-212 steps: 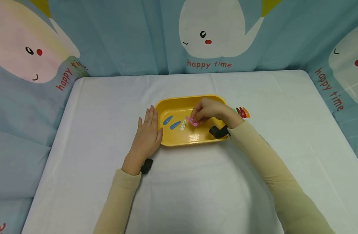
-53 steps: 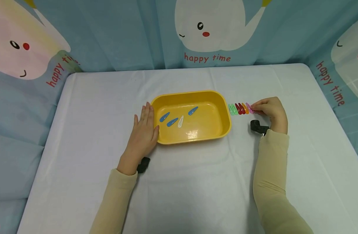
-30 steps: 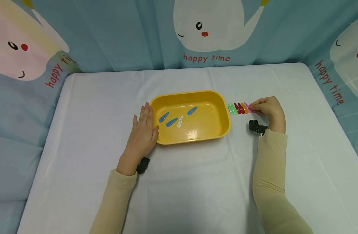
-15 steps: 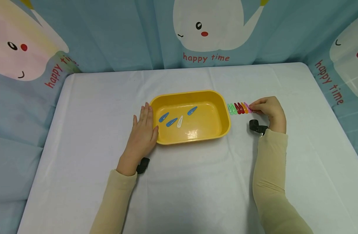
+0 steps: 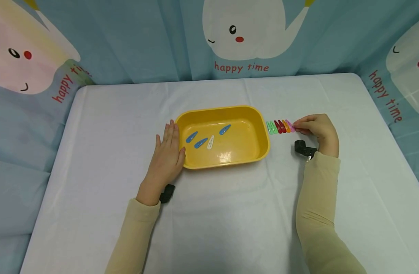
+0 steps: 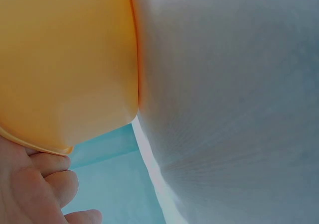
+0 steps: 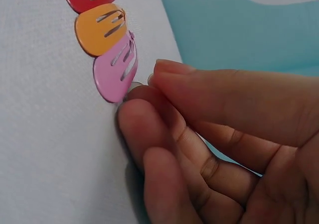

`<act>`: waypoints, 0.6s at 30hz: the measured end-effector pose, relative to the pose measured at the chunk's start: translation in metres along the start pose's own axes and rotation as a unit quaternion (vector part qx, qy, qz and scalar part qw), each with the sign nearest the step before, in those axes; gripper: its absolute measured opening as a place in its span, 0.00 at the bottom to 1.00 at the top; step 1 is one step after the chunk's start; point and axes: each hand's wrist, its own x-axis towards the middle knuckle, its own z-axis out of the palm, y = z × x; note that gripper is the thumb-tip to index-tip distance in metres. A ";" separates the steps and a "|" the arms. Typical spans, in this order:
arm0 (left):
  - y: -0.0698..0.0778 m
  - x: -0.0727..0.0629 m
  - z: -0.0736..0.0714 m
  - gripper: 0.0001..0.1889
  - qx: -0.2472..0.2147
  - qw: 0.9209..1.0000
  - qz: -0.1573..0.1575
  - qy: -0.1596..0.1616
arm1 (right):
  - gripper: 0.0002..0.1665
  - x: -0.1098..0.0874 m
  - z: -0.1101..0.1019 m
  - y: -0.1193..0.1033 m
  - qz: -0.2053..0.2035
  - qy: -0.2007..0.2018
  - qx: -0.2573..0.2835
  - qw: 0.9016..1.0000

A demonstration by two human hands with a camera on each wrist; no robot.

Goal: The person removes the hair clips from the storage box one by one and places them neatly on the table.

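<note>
My left hand (image 5: 164, 156) rests with straight fingers along the left side of the yellow tray (image 5: 226, 166); its curled-over rim meets the fingers (image 6: 47, 164) in the left wrist view. Inside the tray lie three blue snap hair clips, one of them a blue clip (image 5: 225, 129), and a white hair clip (image 5: 211, 142). My right hand (image 5: 317, 129) is just right of a pink hair clip (image 7: 115, 67), the last in a row on the table. Its thumb and fingertips are bent loosely beside that clip, with nothing visible between them.
The row runs right from the tray: green clips (image 5: 272, 127), red clips (image 5: 279, 126), an orange clip (image 7: 102, 30), then pink. A white cloth covers the table (image 5: 226, 220). Blue printed curtain (image 5: 154, 45) hangs behind and at both sides.
The pink clip, pinched over the tray earlier, now lies at the row's right end beside the orange one. My right hand has just shifted slightly right, off the clip. The left hand stays put.
</note>
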 end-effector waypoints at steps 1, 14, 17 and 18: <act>0.000 0.000 0.000 0.33 0.000 1.000 -0.001 0.000 | 0.07 0.000 0.000 0.000 -0.001 0.000 0.004 1.000; 0.000 0.000 0.001 0.33 -0.007 1.000 -0.003 0.002 | 0.11 -0.003 -0.004 -0.002 -0.006 0.001 0.053 0.999; 0.000 0.000 0.001 0.33 -0.007 1.000 -0.004 0.002 | 0.12 -0.005 -0.004 -0.005 -0.013 0.000 0.054 0.998; 0.000 0.000 0.001 0.33 -0.008 1.000 -0.003 0.002 | 0.12 -0.006 -0.004 -0.007 -0.016 -0.002 0.055 0.998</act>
